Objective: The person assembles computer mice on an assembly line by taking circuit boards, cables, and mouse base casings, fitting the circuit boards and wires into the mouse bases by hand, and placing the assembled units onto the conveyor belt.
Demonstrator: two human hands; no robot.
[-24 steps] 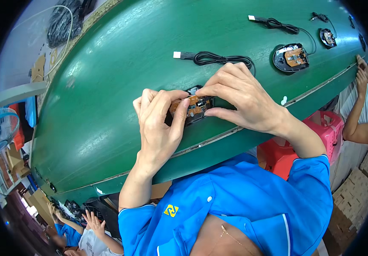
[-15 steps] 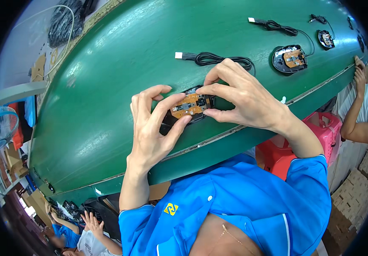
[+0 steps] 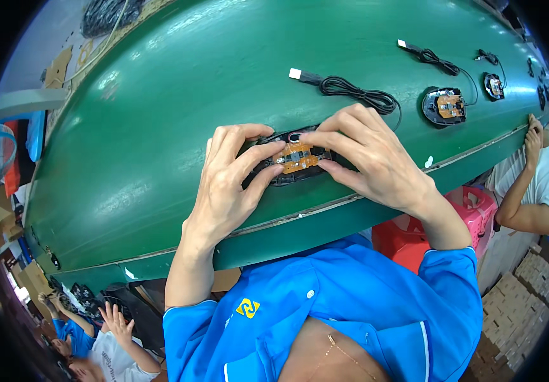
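Note:
An opened computer mouse, its black lower shell (image 3: 282, 182) lying on the green table, is between my two hands near the front edge. Inside the shell sits an orange circuit board (image 3: 296, 160). My left hand (image 3: 225, 175) pinches the board's left end with thumb and index finger, other fingers curled over the shell. At the right end, the thumb and fingers of my right hand (image 3: 382, 156) grip the board, close to a dark round part (image 3: 295, 137) at its far edge. A bundled black cable (image 3: 360, 93) with a white-tipped USB plug (image 3: 296, 74) lies just beyond my right hand.
Farther right on the green table (image 3: 179, 127) lie another opened mouse (image 3: 443, 107) with its cable (image 3: 438, 60) and a smaller-looking one (image 3: 494, 86). Co-workers sit at the right and lower left. Red and pink plastic stools (image 3: 471, 207) stand below the table edge.
The view has shifted, so the table things appear farther right and lower. Both hands remain on the board, which now looks flatter in the shell; the dark round part has come into sight.

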